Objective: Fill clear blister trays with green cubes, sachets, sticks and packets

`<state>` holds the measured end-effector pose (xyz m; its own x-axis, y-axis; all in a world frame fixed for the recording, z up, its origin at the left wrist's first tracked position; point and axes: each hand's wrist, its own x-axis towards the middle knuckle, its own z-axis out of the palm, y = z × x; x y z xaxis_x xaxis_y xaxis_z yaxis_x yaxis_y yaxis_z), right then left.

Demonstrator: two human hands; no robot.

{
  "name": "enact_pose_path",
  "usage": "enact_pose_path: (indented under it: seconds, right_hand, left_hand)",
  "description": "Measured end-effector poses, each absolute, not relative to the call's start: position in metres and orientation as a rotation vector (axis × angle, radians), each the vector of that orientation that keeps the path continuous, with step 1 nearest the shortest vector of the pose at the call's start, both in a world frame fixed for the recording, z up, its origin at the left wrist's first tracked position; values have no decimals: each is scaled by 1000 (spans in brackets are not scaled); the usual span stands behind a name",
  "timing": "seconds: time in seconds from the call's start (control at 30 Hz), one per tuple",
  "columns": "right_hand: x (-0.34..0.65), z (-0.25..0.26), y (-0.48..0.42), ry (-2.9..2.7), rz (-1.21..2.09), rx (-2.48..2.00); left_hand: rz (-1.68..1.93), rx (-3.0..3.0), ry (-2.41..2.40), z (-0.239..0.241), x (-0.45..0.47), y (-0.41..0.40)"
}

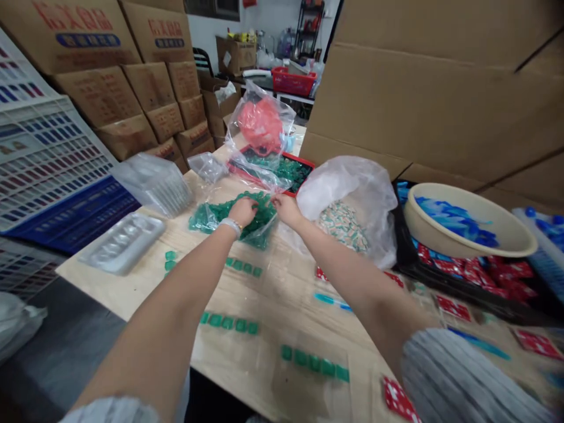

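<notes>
My left hand (244,212), a band around its wrist, is at the heap of small green pieces (215,214) lying in a clear plastic bag (263,238). Its fingers are curled, and what they hold is hidden. At the heap's right edge my right hand (286,210) pinches what looks like the bag's edge. Closer to me, rows of green squares lie on the wooden table, one row (315,362) at the front and another (229,323) left of it. A blue stick-shaped item (330,301) lies below my right forearm.
A white bag (370,194) of small patterned pieces stands to the right. Beyond it are a cream basin (471,249) of blue items and red packets (506,279). Clear trays (126,241) lie at left; a red-rimmed tray (304,164) is behind. Cardboard boxes (106,97) are stacked at left.
</notes>
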<state>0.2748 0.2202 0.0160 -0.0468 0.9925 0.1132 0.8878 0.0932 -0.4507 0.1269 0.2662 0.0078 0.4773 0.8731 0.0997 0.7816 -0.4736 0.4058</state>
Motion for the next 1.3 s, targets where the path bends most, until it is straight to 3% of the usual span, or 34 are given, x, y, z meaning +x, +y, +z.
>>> enact_pose_path:
  seconds: [0.13, 0.4, 0.63, 0.8, 0.97, 1.13, 1.3]
  right_hand:
    - [293, -2, 269, -2112, 386, -1959]
    - [306, -23, 269, -2194, 326, -2040]
    - [303, -23, 256, -2128, 315, -1925]
    - [305, -4, 220, -1695, 676, -1627]
    - [300, 18, 143, -1492, 878, -1448]
    - [295, 23, 71, -1189, 1321, -1245]
    - [284, 5, 31, -1136, 1465, -1257]
  left_hand:
    - [317, 2420, 1362, -4, 146, 296]
    - [-30, 2328, 1397, -1, 180, 313]
    - [85, 2301, 1362, 5, 155, 300]
    - [476, 1859, 1130, 18, 149, 255]
    - [550, 1428, 886, 21, 153, 182]
    - [313, 1094, 865, 20, 151, 128]
    - [179, 987, 837, 19, 130, 89]
